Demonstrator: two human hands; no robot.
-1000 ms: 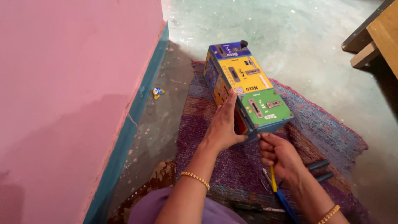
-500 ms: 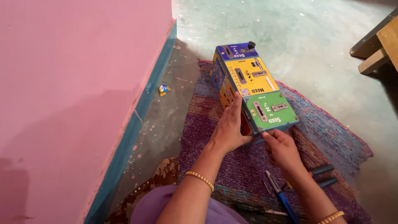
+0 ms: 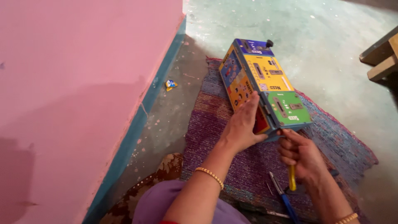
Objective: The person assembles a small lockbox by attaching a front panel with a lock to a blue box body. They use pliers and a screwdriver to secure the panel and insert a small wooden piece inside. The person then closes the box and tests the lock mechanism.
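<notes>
A long colourful box [image 3: 265, 83] with blue, yellow and green top panels lies on a purple woven mat [image 3: 232, 137]. My left hand [image 3: 243, 124] presses flat against the box's near left side, steadying it. My right hand [image 3: 300, 157] is closed around a yellow-handled tool [image 3: 292, 178], its tip hidden at the box's near bottom edge. A small black knob [image 3: 269, 43] sticks up at the box's far end.
A blue-handled tool [image 3: 284, 199] lies on the mat by my right wrist. A pink wall [image 3: 74, 91] with a teal base runs along the left. A small wrapper [image 3: 170, 84] lies on the concrete floor. Wooden furniture [image 3: 383, 58] stands at the far right.
My right hand went down to the mat, then came back up with the yellow-handled tool to the box's near edge. My left hand stayed on the box's side.
</notes>
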